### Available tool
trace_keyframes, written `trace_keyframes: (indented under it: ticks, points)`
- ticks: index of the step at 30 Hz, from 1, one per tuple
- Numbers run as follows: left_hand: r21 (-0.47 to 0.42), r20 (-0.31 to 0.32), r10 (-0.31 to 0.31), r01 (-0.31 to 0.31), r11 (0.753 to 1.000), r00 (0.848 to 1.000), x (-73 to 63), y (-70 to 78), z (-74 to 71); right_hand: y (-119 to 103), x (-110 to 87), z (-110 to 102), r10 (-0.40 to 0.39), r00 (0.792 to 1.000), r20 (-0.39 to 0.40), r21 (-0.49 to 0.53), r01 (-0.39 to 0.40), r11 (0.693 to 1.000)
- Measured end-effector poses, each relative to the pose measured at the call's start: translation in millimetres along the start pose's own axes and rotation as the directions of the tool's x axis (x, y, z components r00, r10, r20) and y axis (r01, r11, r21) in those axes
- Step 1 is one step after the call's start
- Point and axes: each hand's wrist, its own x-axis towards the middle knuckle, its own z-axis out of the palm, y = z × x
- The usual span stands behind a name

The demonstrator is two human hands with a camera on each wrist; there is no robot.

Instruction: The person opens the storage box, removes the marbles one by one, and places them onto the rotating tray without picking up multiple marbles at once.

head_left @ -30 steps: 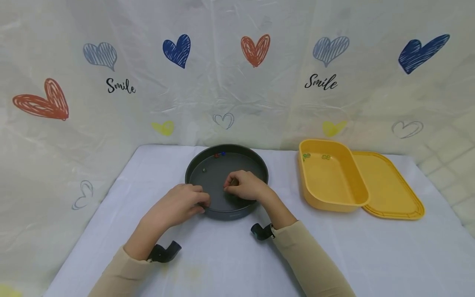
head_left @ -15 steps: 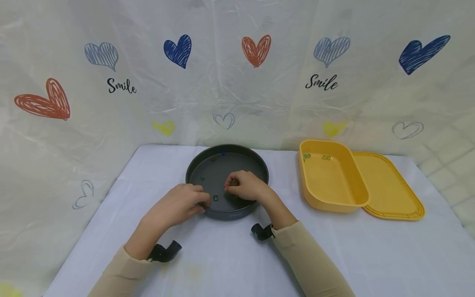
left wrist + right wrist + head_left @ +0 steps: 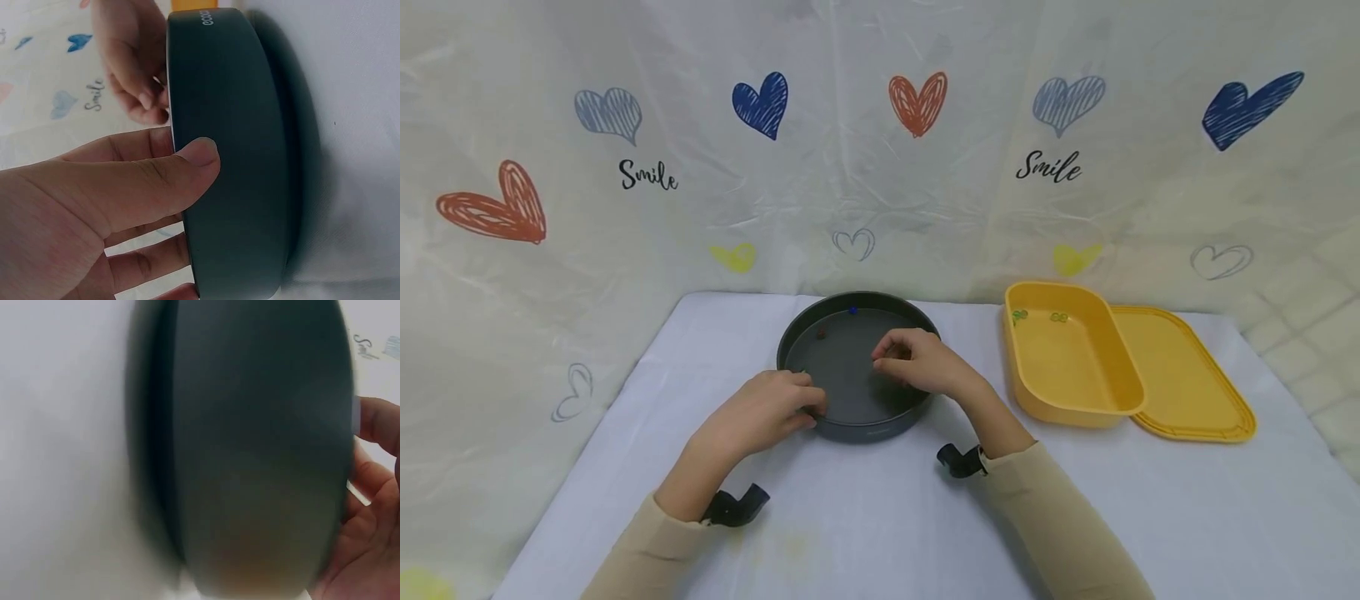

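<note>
A dark round baking pan point(image 3: 850, 367) stands on the white-covered table. My left hand point(image 3: 771, 408) grips its near-left rim, thumb outside and fingers inside, as the left wrist view shows. Above the pan's right side is my right hand point(image 3: 917, 360), its fingers bent and thumb close to the forefinger; I cannot tell whether something small is between them. In the pan lie a blue marble point(image 3: 853, 311) at the back and a red marble point(image 3: 821, 334) left of it. A small greenish marble point(image 3: 802, 372) peeks out beside the left hand's knuckles.
To the right stands a yellow plastic box point(image 3: 1075, 367). Several green and yellowish marbles point(image 3: 1059, 317) lie toward its back. Its yellow lid point(image 3: 1195, 383) rests on the table, partly under the box. A patterned sheet point(image 3: 880, 183) hangs behind the table.
My right hand has lifted off the pan floor and shifted right and back. The red marble has rolled left and forward, a greenish one toward the left hand. The left hand keeps its grip.
</note>
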Motion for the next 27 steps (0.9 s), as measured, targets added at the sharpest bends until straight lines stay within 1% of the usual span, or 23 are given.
trace_keyframes:
  ticks: [4,9,12,17,20,22,25,27]
  points:
    - [0.0,-0.009,0.003,-0.003,1.0,1.0,-0.2,0.1,0.7,1.8,-12.9,-20.8,-0.011,1.0,-0.018,-0.047,0.01,0.999]
    - [0.002,-0.01,0.008,-0.008,1.0,1.0,0.0,0.5,0.3,1.2,-28.1,-45.5,0.006,1.0,-0.022,-0.122,-0.008,0.993]
    - [-0.001,-0.01,0.012,-0.012,1.0,1.0,-0.4,1.1,-0.3,-0.5,-34.9,-60.1,0.032,0.999,-0.017,-0.151,-0.034,0.988]
    - [-0.004,-0.004,0.007,-0.007,1.0,1.0,-0.2,1.5,-0.1,0.4,-41.5,-86.4,0.09,0.995,-0.045,-0.17,-0.097,0.981]
    - [-0.004,0.001,0.008,-0.008,1.0,1.0,0.6,1.6,1.1,6.6,-43.0,-102.7,0.127,0.99,-0.061,-0.152,-0.135,0.979]
    - [-0.006,0.004,0.009,-0.009,1.0,1.0,1.0,1.8,1.7,13.1,-43.4,-113.1,0.152,0.986,-0.068,-0.121,-0.159,0.98]
    - [-0.006,0.007,0.002,-0.002,1.0,1.0,1.1,2.1,1.8,24.3,-43.2,-127.3,0.192,0.978,-0.085,-0.031,-0.195,0.98]
    - [-0.006,0.008,-0.002,0.002,1.0,1.0,1.2,2.5,1.7,30.8,-43.5,-135.3,0.227,0.968,-0.103,0.034,-0.225,0.974]
